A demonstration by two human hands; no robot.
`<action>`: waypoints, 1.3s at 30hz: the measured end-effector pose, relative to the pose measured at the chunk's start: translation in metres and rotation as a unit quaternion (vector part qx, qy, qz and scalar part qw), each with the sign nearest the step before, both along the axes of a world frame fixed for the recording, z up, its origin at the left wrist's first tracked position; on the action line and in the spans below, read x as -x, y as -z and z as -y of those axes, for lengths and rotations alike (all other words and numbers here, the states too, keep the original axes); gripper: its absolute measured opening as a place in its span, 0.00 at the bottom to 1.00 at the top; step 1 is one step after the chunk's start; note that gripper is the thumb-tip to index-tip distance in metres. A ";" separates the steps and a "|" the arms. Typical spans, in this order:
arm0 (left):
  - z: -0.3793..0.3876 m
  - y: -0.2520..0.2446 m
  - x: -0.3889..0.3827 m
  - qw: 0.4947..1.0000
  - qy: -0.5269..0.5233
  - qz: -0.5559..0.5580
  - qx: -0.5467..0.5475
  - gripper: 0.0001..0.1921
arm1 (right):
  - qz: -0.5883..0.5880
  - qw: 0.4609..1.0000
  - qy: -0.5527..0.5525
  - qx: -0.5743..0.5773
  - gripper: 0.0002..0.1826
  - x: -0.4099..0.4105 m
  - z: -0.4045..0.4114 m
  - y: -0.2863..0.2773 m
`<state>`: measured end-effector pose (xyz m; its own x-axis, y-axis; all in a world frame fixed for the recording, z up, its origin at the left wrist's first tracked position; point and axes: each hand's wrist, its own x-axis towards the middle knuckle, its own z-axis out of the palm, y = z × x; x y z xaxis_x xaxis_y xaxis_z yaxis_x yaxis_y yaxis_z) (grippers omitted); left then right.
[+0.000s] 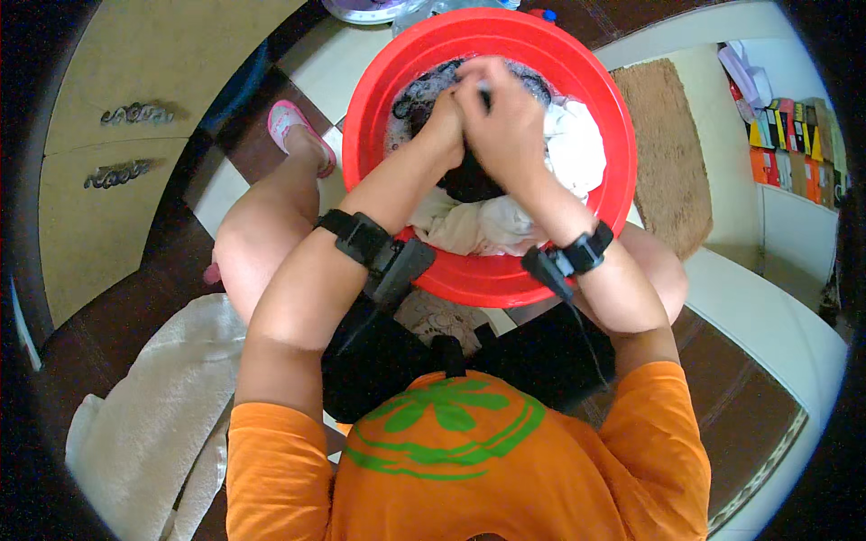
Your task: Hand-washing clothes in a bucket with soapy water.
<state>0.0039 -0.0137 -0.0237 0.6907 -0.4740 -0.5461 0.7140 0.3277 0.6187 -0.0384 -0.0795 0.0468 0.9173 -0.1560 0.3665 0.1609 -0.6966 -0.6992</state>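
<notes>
My left hand [443, 122] and my right hand [504, 115] meet above a red plastic basin [612, 196]. The right fingers curl over the left hand and are blurred, with a dark bit of cloth showing in their bend. The left fingertips are hidden behind the right hand, so their grip cannot be seen. Below the wrists, black cloth [473, 179] lies in the basin. White cloth [575, 145] is bunched along the right side, and cream cloth [450, 220] along the near side. Foamy water [423, 88] shows at the far left.
The basin stands between my knees. A brown mat [666, 149] lies to its right. Beyond the rim are clear plastic bottles [440, 12] and a white basin [369, 13]. A pale towel [162, 419] is at lower left, and stacked boxes [791, 152] stand at far right.
</notes>
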 end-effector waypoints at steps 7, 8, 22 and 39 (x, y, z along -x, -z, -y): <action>-0.024 -0.019 0.000 0.999 0.011 -0.010 0.042 0.18 | 0.035 0.999 -0.010 -0.018 0.09 0.007 -0.022 -0.024; -0.019 -0.023 0.000 0.999 0.015 -0.010 0.043 0.18 | 0.035 0.999 -0.006 -0.017 0.09 0.004 -0.014 -0.017; -0.024 0.032 -0.032 0.952 0.025 0.156 -0.261 0.29 | -0.164 0.976 -0.104 0.103 0.19 -0.020 0.052 0.085; -0.011 0.013 -0.011 0.996 -0.077 0.042 0.020 0.18 | 0.011 1.000 0.007 0.011 0.14 -0.024 -0.007 -0.001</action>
<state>0.0147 -0.0024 -0.0370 0.7994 -0.3786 -0.4665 0.5996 0.4545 0.6587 -0.0142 -0.0723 0.0475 0.9067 -0.1601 0.3903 0.1667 -0.7139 -0.6801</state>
